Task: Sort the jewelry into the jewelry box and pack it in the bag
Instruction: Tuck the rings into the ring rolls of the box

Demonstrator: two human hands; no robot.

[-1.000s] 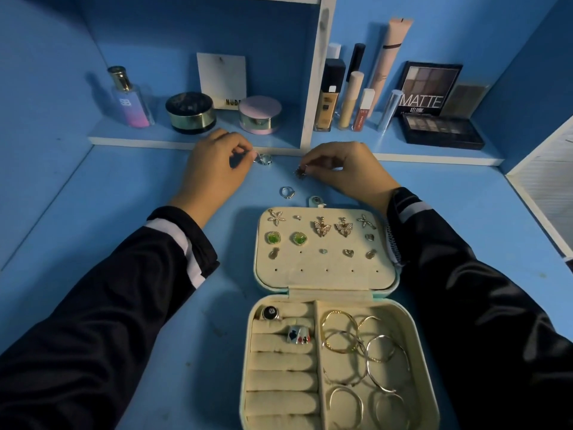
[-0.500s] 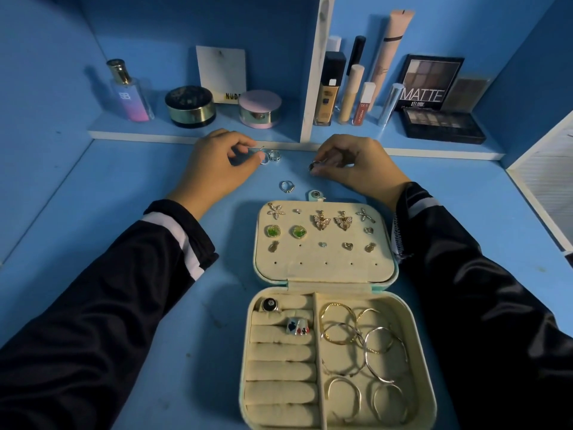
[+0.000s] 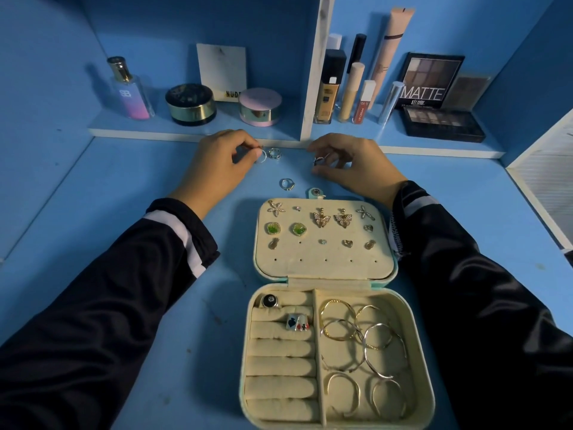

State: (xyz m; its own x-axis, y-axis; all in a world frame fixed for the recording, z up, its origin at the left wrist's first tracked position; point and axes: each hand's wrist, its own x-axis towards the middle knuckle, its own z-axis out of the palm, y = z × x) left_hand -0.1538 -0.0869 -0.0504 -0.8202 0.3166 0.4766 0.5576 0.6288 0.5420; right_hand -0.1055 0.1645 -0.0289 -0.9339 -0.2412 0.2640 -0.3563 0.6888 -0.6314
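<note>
Where the blue worktop (image 3: 124,212) meets the shelf (image 3: 186,131), the person has both hands out among a few loose rings. The left hand (image 3: 217,169) has a narrow grip: thumb and forefinger pinch a thin silver ring (image 3: 261,157), which stands on edge against the worktop. Just beside it to the right lies a wider patterned ring (image 3: 274,153), untouched. The right hand (image 3: 356,169) has its fingers curled, and its grip is closed round a small dark-stoned ring (image 3: 319,159), lifted a little off the surface. Between the hands and nearer to me, a stone-set ring (image 3: 287,184) lies alone.

The jewelry box (image 3: 328,283) lies open flat in front of the person, with its snap tab (image 3: 315,192) pointing towards the loose rings. Its lid pad (image 3: 325,270) carries starfish studs (image 3: 276,208), a pair of butterfly earrings (image 3: 321,218), two green earrings (image 3: 273,228) and some small studs. In the base, the ring rolls (image 3: 279,386) on the left hold a black round ring (image 3: 269,301) and a card-suit ring (image 3: 297,322); the right compartment holds a loose pile of hoops (image 3: 362,339).

On the shelf stand a perfume bottle (image 3: 130,91), a black-and-gold jar (image 3: 190,103), a pink jar (image 3: 260,107), a foundation bottle (image 3: 328,88) and a palette marked MATTE (image 3: 431,79).
</note>
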